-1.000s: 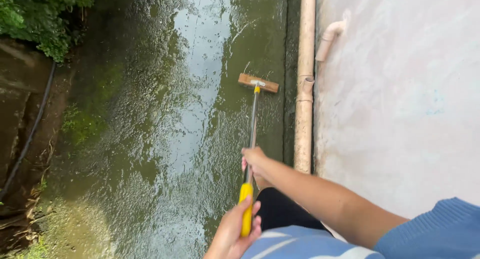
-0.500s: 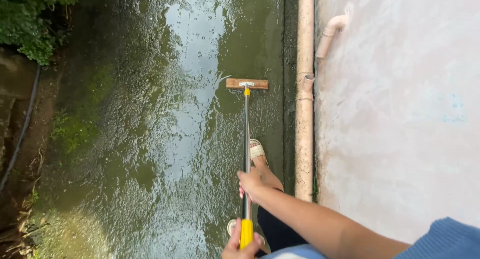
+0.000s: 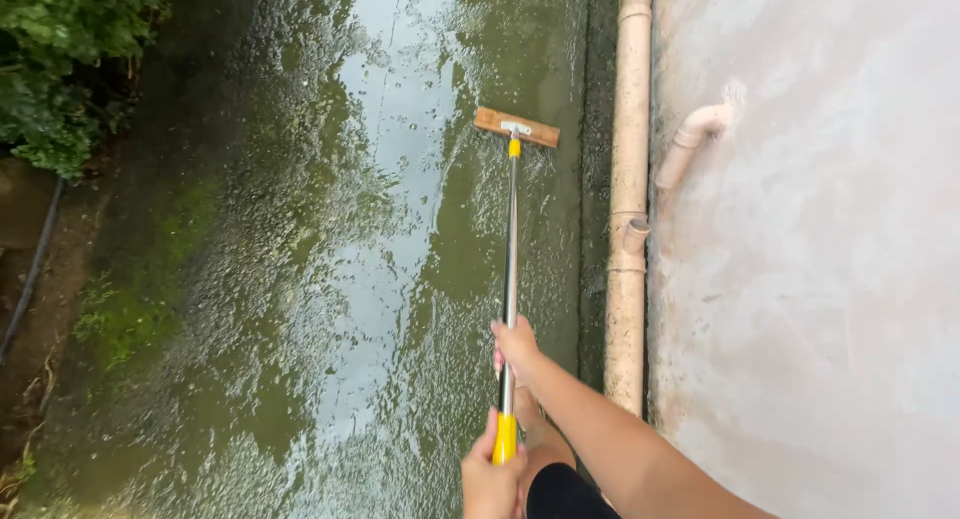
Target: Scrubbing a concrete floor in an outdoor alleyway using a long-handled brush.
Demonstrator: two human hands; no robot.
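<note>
I grip the long-handled scrub brush with both hands, left hand wrapped around its yellow grip, right hand clasping the metal shaft, on wet, mossy concrete beside a beige pipe.

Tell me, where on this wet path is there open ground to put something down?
The widest bare stretch is the wet, mossy concrete between the brush handle and the plants at the left edge. Ahead of the wooden brush head it is open too. Only a narrow strip runs between the handle and the drainpipe along the wall.
</note>
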